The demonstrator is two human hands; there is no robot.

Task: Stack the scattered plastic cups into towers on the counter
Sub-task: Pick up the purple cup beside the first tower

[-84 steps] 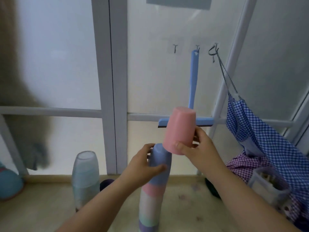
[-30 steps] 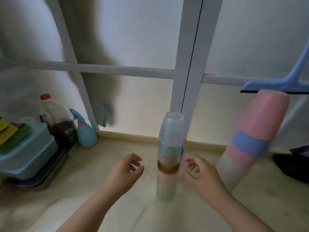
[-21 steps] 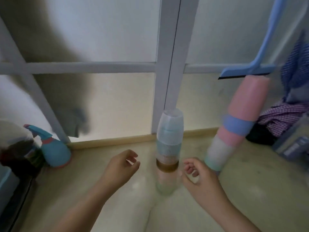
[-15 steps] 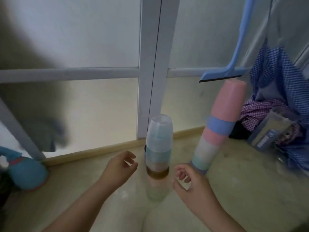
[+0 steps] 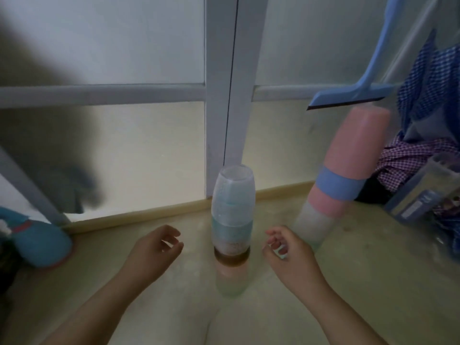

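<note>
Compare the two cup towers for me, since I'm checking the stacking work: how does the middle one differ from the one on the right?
The translucent cup tower is see-through, with teal and brown bands showing; the pink-topped cup tower is mostly opaque pink, with a blue band. The translucent tower is shorter; the pink-topped one rises to the blue squeegee. The translucent tower stands between the two hands; the pink-topped one stands off to the right. Both stand on the counter, cups upside down, untouched.

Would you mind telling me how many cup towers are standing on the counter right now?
2: the translucent cup tower stands between both hands; the pink-topped cup tower stands right of it. Others may lie outside the frame.
</note>
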